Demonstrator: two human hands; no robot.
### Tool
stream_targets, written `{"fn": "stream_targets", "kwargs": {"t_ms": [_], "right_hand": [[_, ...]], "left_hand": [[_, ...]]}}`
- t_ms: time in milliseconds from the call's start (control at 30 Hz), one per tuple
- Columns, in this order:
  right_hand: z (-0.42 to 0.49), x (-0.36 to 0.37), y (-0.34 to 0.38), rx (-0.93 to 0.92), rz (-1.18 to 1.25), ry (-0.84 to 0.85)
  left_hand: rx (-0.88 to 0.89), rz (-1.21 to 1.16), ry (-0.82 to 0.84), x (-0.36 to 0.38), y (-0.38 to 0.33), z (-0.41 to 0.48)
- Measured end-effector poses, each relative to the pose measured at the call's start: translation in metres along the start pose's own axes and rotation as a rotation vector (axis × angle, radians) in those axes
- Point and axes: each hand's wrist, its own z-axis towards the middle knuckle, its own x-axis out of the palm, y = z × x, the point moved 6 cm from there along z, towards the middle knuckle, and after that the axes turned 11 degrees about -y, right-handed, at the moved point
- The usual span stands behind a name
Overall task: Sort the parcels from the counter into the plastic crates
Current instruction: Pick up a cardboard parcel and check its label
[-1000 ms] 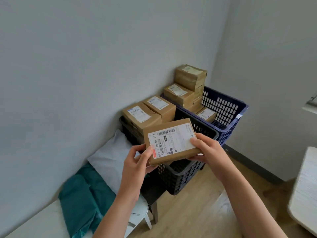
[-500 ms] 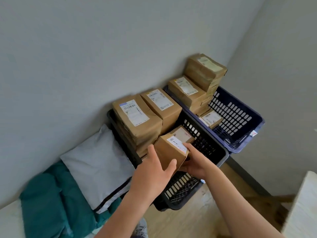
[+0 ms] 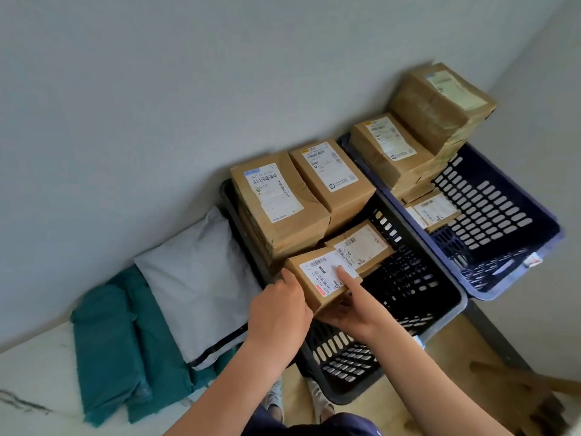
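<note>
A small brown parcel (image 3: pixel 317 278) with a white barcode label sits inside the black crate (image 3: pixel 418 313), beside another small parcel (image 3: pixel 361 243). My left hand (image 3: pixel 279 306) grips its left edge. My right hand (image 3: pixel 352 306) holds its near right side, the index finger lying on the label. Two tall stacks of brown parcels (image 3: pixel 283 209) fill the black crate's far end. The blue crate (image 3: pixel 509 243) to the right holds more stacked parcels (image 3: pixel 440 105) and one low parcel (image 3: pixel 434 212).
A grey mailer bag (image 3: pixel 195 278) and green mailer bags (image 3: pixel 116 344) lie on the white counter (image 3: pixel 34 363) to the left, against the grey wall. Wooden floor shows below the crates. A white surface edge is at the bottom right.
Both hands carried the parcel from in front of me down into the black crate, turning it label-up beside the small parcel there. My view tilted down and closer.
</note>
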Motion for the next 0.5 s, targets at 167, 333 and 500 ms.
{"fn": "stream_targets", "kwargs": {"t_ms": [167, 333, 500], "right_hand": [[0.015, 0.006, -0.011, -0.164, -0.071, -0.107], [0.024, 0.014, -0.018, -0.18, -0.247, -0.152], [0.004, 0.017, 0.006, -0.11, -0.637, 0.023]], "left_hand": [[0.01, -0.068, -0.119, 0.0, -0.013, -0.004], [0.132, 0.076, -0.01, 0.031, -0.035, 0.013], [0.089, 0.151, 0.09, 0.055, -0.036, 0.034]]}}
